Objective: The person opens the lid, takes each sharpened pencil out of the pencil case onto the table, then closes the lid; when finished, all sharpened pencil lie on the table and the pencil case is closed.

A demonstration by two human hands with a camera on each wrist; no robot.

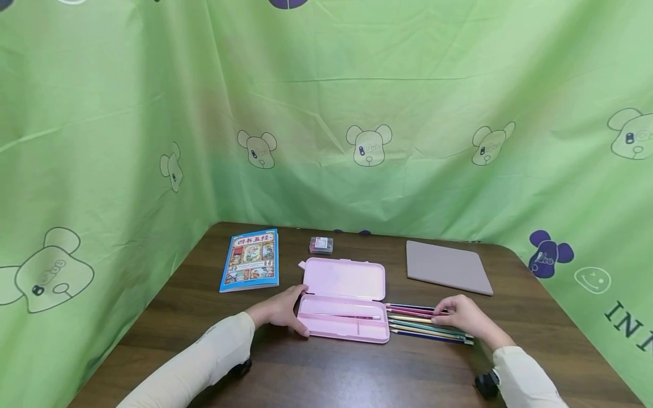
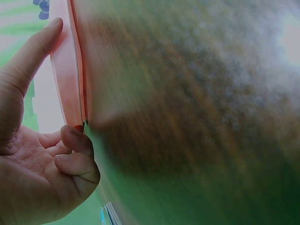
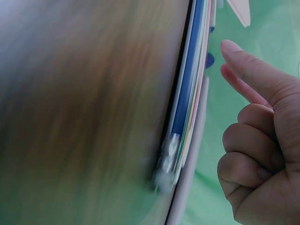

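Note:
A pink pencil case lies with its lid folded back, and a single pencil rests in its long compartment. My left hand grips the left end of the case, thumb at the front corner and fingers by the hinge side. In the left wrist view, the thumb lies along the case's pink side. To the right of the case, several pencils lie side by side. Over them hovers my right hand, thumb and index finger extended with a gap between, other fingers curled, nothing held in the right wrist view.
A blue-bordered book lies at the back left. Behind the lid sits a small clear box. At the back right is a flat grey rectangular board. Green printed cloth hangs along the brown table's far and side edges.

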